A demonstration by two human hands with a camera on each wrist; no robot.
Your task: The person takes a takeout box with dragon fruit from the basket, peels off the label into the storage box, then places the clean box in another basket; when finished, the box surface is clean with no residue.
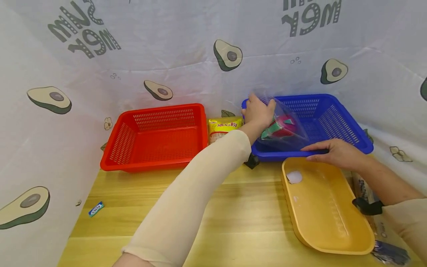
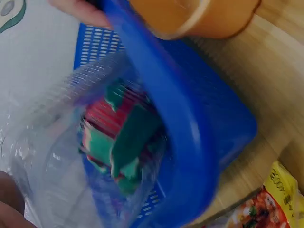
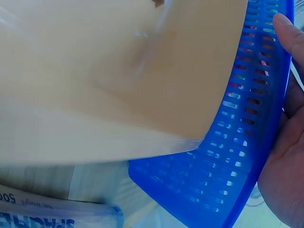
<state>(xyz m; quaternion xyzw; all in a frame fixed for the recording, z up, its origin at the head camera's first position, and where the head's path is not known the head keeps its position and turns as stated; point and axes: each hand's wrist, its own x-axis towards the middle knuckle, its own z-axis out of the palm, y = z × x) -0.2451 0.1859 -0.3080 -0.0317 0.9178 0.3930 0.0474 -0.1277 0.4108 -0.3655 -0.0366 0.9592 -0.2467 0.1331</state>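
My left hand (image 1: 258,113) grips the edge of a clear plastic container (image 1: 295,116), tilted over the blue basket (image 1: 337,128). Pink-and-green wrapped packets (image 2: 123,137) show through the clear plastic; whether they lie inside it or behind it I cannot tell. My right hand (image 1: 340,154) holds the basket's front rim between fingers and thumb. In the right wrist view, that hand (image 3: 285,156) is against the outer side of the blue rim (image 3: 273,137). The yellow tray (image 1: 320,207) stands just below it, with a small white round piece (image 1: 294,177) inside.
A red basket (image 1: 160,144) stands at the left rear. Between the baskets is a yellow food packet (image 1: 223,126). A small blue-and-green wrapper (image 1: 96,209) lies at the left. A spaghetti packet (image 3: 61,213) lies beside the tray. A patterned cloth (image 1: 186,52) hangs behind.
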